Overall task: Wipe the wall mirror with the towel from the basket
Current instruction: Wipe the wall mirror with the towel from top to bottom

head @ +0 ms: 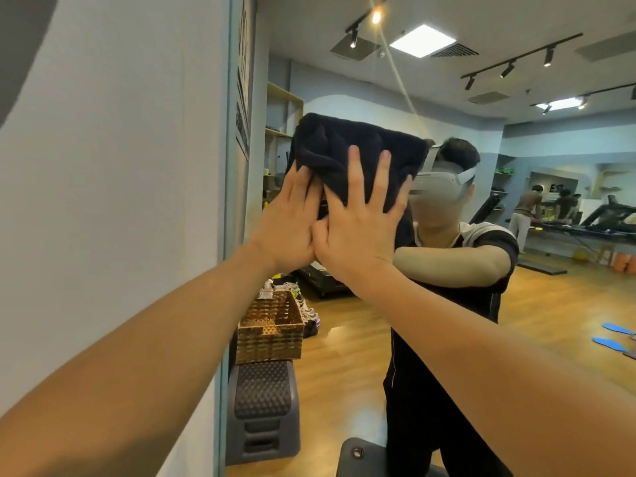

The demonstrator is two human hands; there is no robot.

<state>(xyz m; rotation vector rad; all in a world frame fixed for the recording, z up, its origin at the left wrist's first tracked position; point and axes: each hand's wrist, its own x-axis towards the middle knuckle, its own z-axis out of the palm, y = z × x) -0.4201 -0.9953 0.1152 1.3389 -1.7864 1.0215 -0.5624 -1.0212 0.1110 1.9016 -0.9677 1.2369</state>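
Black towel point(358, 156) in the middle of the frame, flat on the mirror point(447, 304) | left hand point(292, 218) and right hand point(361, 218) press it, fingers straight | step: wiping | next: slide towel across bare glass

Bright, even indoor light, wide-angle bend at the edges

A ceiling panel point(422, 40) and track spotlights point(376, 17) shine in the mirror point(430, 321) ahead of me, and the wood floor point(344, 339) throws back a soft glare. The towel point(358, 149) reads as near-solid black, its folds hardly showing. My forearms swell and soften toward the lower corners, the wall point(113, 166) edge bows, and the top left corner falls into grey shadow.
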